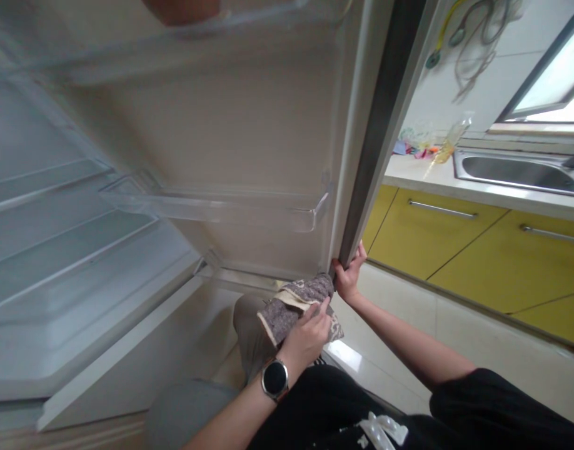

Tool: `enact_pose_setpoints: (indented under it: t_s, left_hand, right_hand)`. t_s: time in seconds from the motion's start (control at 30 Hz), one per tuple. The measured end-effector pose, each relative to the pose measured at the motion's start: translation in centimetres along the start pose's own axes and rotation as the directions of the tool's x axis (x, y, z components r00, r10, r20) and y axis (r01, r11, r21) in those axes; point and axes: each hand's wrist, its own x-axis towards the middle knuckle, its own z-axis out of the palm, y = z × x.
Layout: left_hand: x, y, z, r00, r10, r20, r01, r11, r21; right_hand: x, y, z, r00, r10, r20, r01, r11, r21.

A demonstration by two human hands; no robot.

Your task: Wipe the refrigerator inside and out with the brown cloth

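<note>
A brown patterned cloth (294, 306) with a cream edge is bunched in my left hand (310, 328), which wears a watch. The cloth presses against the lower corner of the open refrigerator door (268, 125), near its outer edge. My right hand (350, 275) is wrapped around that same door edge, thumb on the inner side and fingers on the outer face. Just above the cloth, a clear door shelf (240, 209) crosses the inside of the door. Part of my left fingers is hidden in the folds of the cloth.
Glass shelves (71, 240) fill the refrigerator at left, above a lower white door or drawer front (141, 350). To the right stand yellow cabinets (441, 231), with a metal sink (516, 172) and a bottle of yellowish liquid (449, 144) on the counter. My knees are close beneath the door.
</note>
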Motion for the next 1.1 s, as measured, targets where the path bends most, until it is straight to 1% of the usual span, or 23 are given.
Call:
enact_pose_setpoints:
  t_s: [0.1,0.17,0.23,0.3,0.37,0.4,0.43,0.47,0.5,0.53,0.57,0.6,0.63,0.67,0.7,0.73,0.77,0.8,0.83,0.87,0.93,1.0,1.1]
  left_hand:
    - [-1.9,-0.7,0.2,1.0,0.004,-0.017,-0.005,0.998,-0.067]
    - [-3.4,-0.9,0.8,1.0,-0.005,-0.005,0.004,0.991,-0.133]
    - [-5.3,-1.1,1.7,0.998,-0.039,0.046,0.048,0.976,-0.213]
    - [-7.4,-1.6,2.5,0.986,-0.106,0.126,0.138,0.952,-0.273]
    - [-9.5,-2.3,3.1,0.955,-0.214,0.204,0.27,0.91,-0.313]
    - [-10.4,-2.7,3.2,0.93,-0.287,0.229,0.353,0.872,-0.339]
    - [-11.1,-3.1,3.3,0.894,-0.375,0.244,0.444,0.813,-0.377]
    - [-11.6,-3.5,3.4,0.841,-0.481,0.248,0.541,0.725,-0.427]
    - [-11.8,-3.9,3.5,0.758,-0.604,0.245,0.634,0.595,-0.495]
    - [-11.9,-4.4,3.5,0.63,-0.738,0.243,0.705,0.412,-0.576]
    - [-11.7,-4.8,3.6,0.442,-0.857,0.263,0.73,0.174,-0.661]
    - [-11.4,-5.3,3.7,0.212,-0.923,0.322,0.676,-0.1,-0.73]
    - [-10.9,-5.8,3.7,-0.011,-0.907,0.421,0.534,-0.362,-0.765]
    - [-10.4,-6.4,3.8,-0.171,-0.823,0.541,0.334,-0.566,-0.754]
    - [-9.9,-6.9,3.7,-0.248,-0.713,0.656,0.13,-0.696,-0.707]
    - [-9.4,-7.3,3.7,-0.257,-0.614,0.747,-0.04,-0.765,-0.643]
    - [-8.8,-7.6,3.6,-0.23,-0.542,0.808,-0.164,-0.797,-0.581]
    - [-8.3,-7.7,3.5,-0.195,-0.496,0.846,-0.247,-0.81,-0.532]
    - [-7.8,-7.6,3.4,-0.167,-0.464,0.87,-0.299,-0.817,-0.494]
    - [-7.3,-7.3,3.4,-0.144,-0.439,0.887,-0.33,-0.824,-0.461]
    - [-6.1,-6.2,3.5,-0.082,-0.399,0.913,-0.342,-0.849,-0.402]
    - [-4.7,-4.6,3.9,-0.014,-0.376,0.926,-0.313,-0.878,-0.362]
    - [-2.8,-2.1,4.3,0.076,-0.402,0.912,-0.251,-0.893,-0.373]
  right_hand:
    - [-0.2,-0.1,0.0,1.0,0.018,-0.006,-0.018,1.0,-0.001]
    - [-0.3,-0.1,-0.1,1.0,0.022,-0.009,-0.022,1.0,-0.006]
    - [-0.2,0.0,0.0,1.0,0.016,-0.011,-0.016,1.0,-0.006]
    - [-0.1,0.1,0.0,1.0,0.009,-0.009,-0.009,1.0,0.004]
    - [0.3,0.4,0.2,1.0,0.005,-0.007,-0.005,1.0,0.024]
    - [0.5,0.6,0.3,1.0,0.005,-0.007,-0.005,0.999,0.033]
    - [0.7,0.7,0.3,1.0,0.005,-0.007,-0.005,0.999,0.041]
    - [0.9,0.8,0.4,1.0,0.007,-0.005,-0.006,0.999,0.047]
    - [1.1,1.0,0.5,1.0,0.008,-0.001,-0.008,0.999,0.049]
    - [1.3,1.1,0.5,1.0,0.009,0.005,-0.009,0.999,0.05]
    - [1.5,1.1,0.5,1.0,0.007,0.01,-0.008,0.999,0.05]
    - [1.6,1.2,0.6,1.0,0.005,0.012,-0.005,0.999,0.051]
    - [1.7,1.2,0.6,1.0,0.001,0.012,-0.001,0.999,0.053]
    - [1.7,1.2,0.6,1.0,-0.002,0.01,0.001,0.998,0.056]
    - [1.7,1.1,0.6,1.0,-0.003,0.007,0.002,0.998,0.059]
    - [1.7,1.0,0.6,1.0,-0.001,0.005,0.001,0.998,0.061]
    - [1.6,0.9,0.6,1.0,0.002,0.003,-0.002,0.998,0.061]
    - [1.5,0.8,0.5,1.0,0.005,0.002,-0.005,0.998,0.059]
    - [1.3,0.7,0.5,1.0,0.008,-0.001,-0.008,0.998,0.056]
    - [1.2,0.6,0.5,1.0,0.009,-0.005,-0.008,0.999,0.051]
    - [0.8,0.4,0.4,1.0,0.008,-0.01,-0.007,0.999,0.04]
    - [0.6,0.3,0.3,1.0,0.007,-0.013,-0.006,0.999,0.035]
    - [0.4,0.3,0.3,1.0,0.012,-0.013,-0.011,0.999,0.046]
